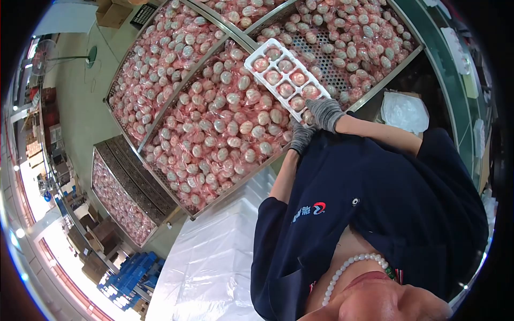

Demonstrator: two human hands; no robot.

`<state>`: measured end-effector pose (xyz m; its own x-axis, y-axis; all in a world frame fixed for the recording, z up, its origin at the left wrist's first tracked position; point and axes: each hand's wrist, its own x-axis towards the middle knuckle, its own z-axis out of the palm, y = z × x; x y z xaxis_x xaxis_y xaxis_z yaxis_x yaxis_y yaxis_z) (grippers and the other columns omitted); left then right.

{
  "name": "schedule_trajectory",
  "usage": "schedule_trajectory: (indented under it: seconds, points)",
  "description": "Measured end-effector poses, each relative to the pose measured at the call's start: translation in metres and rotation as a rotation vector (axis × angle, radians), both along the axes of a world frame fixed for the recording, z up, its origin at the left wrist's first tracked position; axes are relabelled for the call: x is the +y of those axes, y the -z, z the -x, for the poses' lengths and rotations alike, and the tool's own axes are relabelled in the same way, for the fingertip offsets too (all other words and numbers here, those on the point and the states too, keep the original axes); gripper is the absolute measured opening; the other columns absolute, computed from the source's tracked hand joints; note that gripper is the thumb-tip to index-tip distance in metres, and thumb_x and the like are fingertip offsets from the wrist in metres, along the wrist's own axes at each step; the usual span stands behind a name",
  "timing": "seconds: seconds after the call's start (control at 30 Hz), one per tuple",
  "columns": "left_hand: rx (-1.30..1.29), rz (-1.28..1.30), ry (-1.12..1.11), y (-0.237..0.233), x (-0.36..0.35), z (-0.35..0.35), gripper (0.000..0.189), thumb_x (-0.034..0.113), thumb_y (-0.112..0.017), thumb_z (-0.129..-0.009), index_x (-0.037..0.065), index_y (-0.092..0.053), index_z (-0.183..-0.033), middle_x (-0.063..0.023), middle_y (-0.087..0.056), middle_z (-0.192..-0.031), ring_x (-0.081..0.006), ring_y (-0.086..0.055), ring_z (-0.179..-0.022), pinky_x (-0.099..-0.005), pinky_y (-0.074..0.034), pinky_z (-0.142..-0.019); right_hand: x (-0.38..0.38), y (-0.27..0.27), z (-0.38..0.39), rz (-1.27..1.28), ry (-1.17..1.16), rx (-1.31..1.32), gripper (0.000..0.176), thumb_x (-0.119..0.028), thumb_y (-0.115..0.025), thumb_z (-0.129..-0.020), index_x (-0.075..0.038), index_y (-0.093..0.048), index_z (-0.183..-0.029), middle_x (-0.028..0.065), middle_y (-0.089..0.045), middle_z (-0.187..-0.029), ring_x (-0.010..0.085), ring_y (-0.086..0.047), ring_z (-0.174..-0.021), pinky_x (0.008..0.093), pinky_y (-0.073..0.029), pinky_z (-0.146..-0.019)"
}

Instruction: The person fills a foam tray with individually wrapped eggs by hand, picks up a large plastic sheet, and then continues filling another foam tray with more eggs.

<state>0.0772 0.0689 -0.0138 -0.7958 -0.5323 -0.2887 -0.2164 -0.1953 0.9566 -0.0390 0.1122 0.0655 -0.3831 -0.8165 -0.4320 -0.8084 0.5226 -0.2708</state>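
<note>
one white compartmented tray point(285, 78) extends forward from both hands, its near end at the fingers. the left hand point(302, 138), in a grey glove, grasps the near corner of the tray. the right hand point(324, 114), likewise gloved, lies over the near end beside it, fingers bent and touching; whether it also clasps an item underneath cannot be told. nine wrapped egg-shaped items point(285, 90) are countable in the compartments, one each; any under the right hand is hidden.

ahead and to the left of the left hand, a metal-framed bin point(183, 92) holds many loose items in clear and reddish film. beyond the right hand, a second bin point(333, 61) holds similar stock, part of its perforated floor exposed. right of the right hand sits a whitish plastic bag point(405, 111). left of and behind the left hand, white sheeting point(209, 262) covers a surface.
</note>
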Motion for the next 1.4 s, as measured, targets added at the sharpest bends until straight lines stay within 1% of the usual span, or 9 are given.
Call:
schedule_trajectory:
  seconds: [0.43, 0.5, 0.73, 0.87, 1.0, 1.1, 1.27, 1.37, 1.4]
  points:
    - [0.047, -0.022, 0.12, 0.029, -0.001, -0.001, 0.05, 0.005, -0.063, -0.075, 0.005, -0.038, -0.118, -0.0088, -0.051, -0.112, -0.0195, -0.05, -0.102, -0.0319, -0.041, -0.089, -0.012, 0.024, -0.016, -0.025, 0.05, -0.006, 0.035, -0.026, -0.061, -0.071, -0.004, -0.052, -0.096, 0.0175, -0.063, -0.072, 0.0317, -0.063, -0.07, 0.0436, -0.047, -0.062]
    - [0.252, -1.377, -0.28, 0.05, -0.004, 0.004, 0.051, 0.023, -0.053, -0.083, 0.009, -0.029, -0.126, -0.0075, -0.041, -0.125, -0.0199, -0.042, -0.115, -0.0333, -0.034, -0.098, -0.018, 0.01, -0.022, -0.139, -0.018, 0.05, 0.035, -0.028, -0.061, -0.071, -0.005, -0.052, -0.096, 0.0165, -0.063, -0.07, 0.0308, -0.063, -0.069, 0.0429, -0.047, -0.061]
    - [-0.043, 0.066, 0.13, 0.01, -0.008, -0.007, 0.051, 0.008, -0.067, -0.069, 0.004, -0.039, -0.112, -0.0103, -0.053, -0.104, -0.0209, -0.052, -0.094, -0.0331, -0.044, -0.08, -0.005, 0.023, 0.0, 0.063, -0.175, -0.002, 0.028, -0.023, -0.056, -0.071, -0.006, -0.057, -0.093, 0.0148, -0.061, -0.065, 0.0308, -0.061, -0.059, 0.0439, -0.046, -0.054]
    - [0.034, 0.169, 0.233, 0.118, 0.002, -0.012, 0.053, 0.008, -0.068, -0.07, 0.003, -0.038, -0.113, -0.0103, -0.052, -0.107, -0.0209, -0.052, -0.096, -0.0326, -0.045, -0.081, -0.015, 0.019, -0.02, -0.007, -0.109, 0.017, 0.025, -0.024, -0.055, -0.071, -0.007, -0.058, -0.09, 0.0155, -0.061, -0.064, 0.0302, -0.061, -0.058, 0.0418, -0.046, -0.051]
    - [0.081, -0.568, -0.003, 0.06, -0.004, -0.006, 0.063, 0.009, -0.072, -0.065, 0.002, -0.036, -0.117, -0.0086, -0.052, -0.107, -0.0195, -0.053, -0.094, -0.0314, -0.048, -0.077, -0.002, 0.017, -0.01, 0.099, -0.1, -0.019, 0.025, -0.025, -0.057, -0.07, -0.006, -0.057, -0.087, 0.0141, -0.059, -0.061, 0.0301, -0.059, -0.055, 0.0413, -0.045, -0.05]
    - [0.125, -0.274, 0.235, 0.09, -0.011, -0.007, 0.069, 0.011, -0.072, -0.065, 0.002, -0.033, -0.122, -0.0093, -0.05, -0.111, -0.0201, -0.052, -0.097, -0.031, -0.046, -0.08, 0.014, 0.003, 0.018, 0.306, 0.049, -0.202, 0.043, -0.041, -0.055, -0.075, -0.008, -0.054, -0.103, 0.0113, -0.062, -0.079, 0.0284, -0.061, -0.071, 0.0386, -0.047, -0.06]
    - [0.026, -0.141, 0.201, 0.039, -0.006, -0.025, 0.069, 0.01, -0.07, -0.068, 0.003, -0.03, -0.125, -0.0089, -0.049, -0.113, -0.0198, -0.051, -0.098, -0.0307, -0.045, -0.082, 0.018, 0.057, 0.068, 0.362, 0.353, 0.288, 0.048, -0.041, -0.057, -0.076, -0.01, -0.052, -0.111, 0.0191, -0.055, -0.107, 0.0296, -0.053, -0.098, 0.0362, -0.045, -0.079]
    - [0.006, -0.089, 0.157, 0.007, -0.007, -0.018, 0.068, 0.009, -0.067, -0.07, 0.004, -0.03, -0.127, -0.0084, -0.049, -0.113, -0.0194, -0.051, -0.099, -0.0306, -0.045, -0.083, 0.015, 0.134, 0.075, 0.163, 0.718, -1.602, 0.064, -0.043, -0.062, -0.074, -0.012, -0.04, -0.126, 0.0083, -0.049, -0.12, 0.0189, -0.047, -0.106, 0.0333, -0.039, -0.089]
    - [0.011, -0.069, 0.141, -0.001, -0.007, -0.014, 0.068, 0.009, -0.067, -0.071, 0.004, -0.029, -0.127, -0.0082, -0.049, -0.113, -0.0192, -0.051, -0.099, -0.0306, -0.045, -0.083, 0.017, 0.124, 0.076, 0.275, 0.675, -1.573, 0.057, -0.039, -0.061, -0.077, -0.013, -0.041, -0.124, 0.0075, -0.049, -0.117, 0.0183, -0.046, -0.103, 0.0341, -0.041, -0.086]
